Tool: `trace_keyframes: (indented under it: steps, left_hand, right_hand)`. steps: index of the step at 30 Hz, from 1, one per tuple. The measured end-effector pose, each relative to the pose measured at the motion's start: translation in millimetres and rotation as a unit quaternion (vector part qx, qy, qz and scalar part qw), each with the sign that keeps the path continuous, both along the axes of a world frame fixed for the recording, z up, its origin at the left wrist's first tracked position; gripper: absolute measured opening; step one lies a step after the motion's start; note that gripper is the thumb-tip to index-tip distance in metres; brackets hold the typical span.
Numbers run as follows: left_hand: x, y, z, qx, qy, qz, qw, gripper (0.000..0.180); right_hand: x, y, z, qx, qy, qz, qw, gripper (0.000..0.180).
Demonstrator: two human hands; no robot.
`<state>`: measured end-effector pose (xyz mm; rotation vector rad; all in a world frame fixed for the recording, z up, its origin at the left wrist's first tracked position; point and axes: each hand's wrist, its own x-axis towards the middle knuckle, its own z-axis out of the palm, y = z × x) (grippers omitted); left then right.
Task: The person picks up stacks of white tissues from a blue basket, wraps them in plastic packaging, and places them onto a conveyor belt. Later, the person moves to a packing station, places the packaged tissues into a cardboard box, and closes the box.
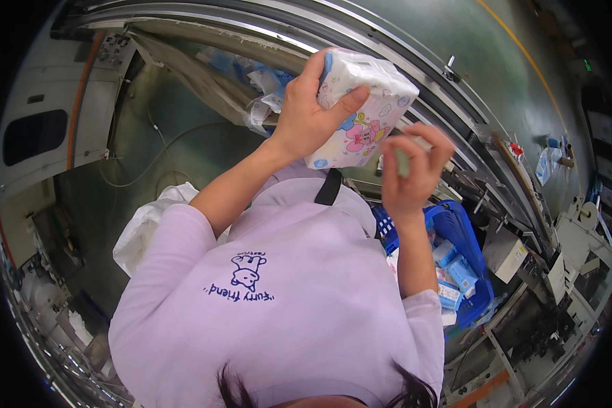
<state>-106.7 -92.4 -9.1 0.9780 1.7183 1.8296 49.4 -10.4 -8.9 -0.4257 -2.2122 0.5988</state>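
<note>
Head view: left hand (313, 112) is gripping a printed soft pack (362, 109); right hand (411, 170) is pinching a small pale piece (402, 162) just beside it, above blue basket (466, 238).

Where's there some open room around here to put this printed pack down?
The left hand grips the printed soft pack; the right hand pinches something small beside it. The blue basket under the right hand is crowded with small packs. The conveyor rails behind look narrow. The widest bare patch is the green floor between the white machine and the white bag.
</note>
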Motion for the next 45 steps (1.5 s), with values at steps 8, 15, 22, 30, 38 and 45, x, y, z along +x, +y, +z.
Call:
trace_keyframes:
  steps: [8,15,22,30,38,45]
  left_hand:
    - [13,2,0,-0.001,-0.026,-0.062,0.998,0.043]
    - [-18,10,-19,0.02,-0.182,0.094,0.979,0.03]
    - [-16,4,-7,0.033,-0.017,0.03,0.999,0.044]
    - [-1,3,2,-0.043,0.026,-0.061,0.997,0.051]
    - [1,2,-8,-0.085,0.014,-0.07,0.994,0.044]
    - [-10,-2,-17,-0.145,-0.032,-0.051,0.988,0.035]
  right_hand:
    - [-19,17,-1,-0.073,0.093,-0.022,0.993,0.02]
    - [-6,-20,-24,0.09,-0.104,0.076,0.988,0.019]
    - [-25,4,0,-0.024,0.029,0.006,0.999,0.028]
    - [-28,31,19,-0.037,0.004,0.025,0.999,0.022]
    - [-23,39,14,0.013,-0.042,0.089,0.995,0.022]
    - [1,20,-4,0.008,-0.13,0.168,0.977,0.023]
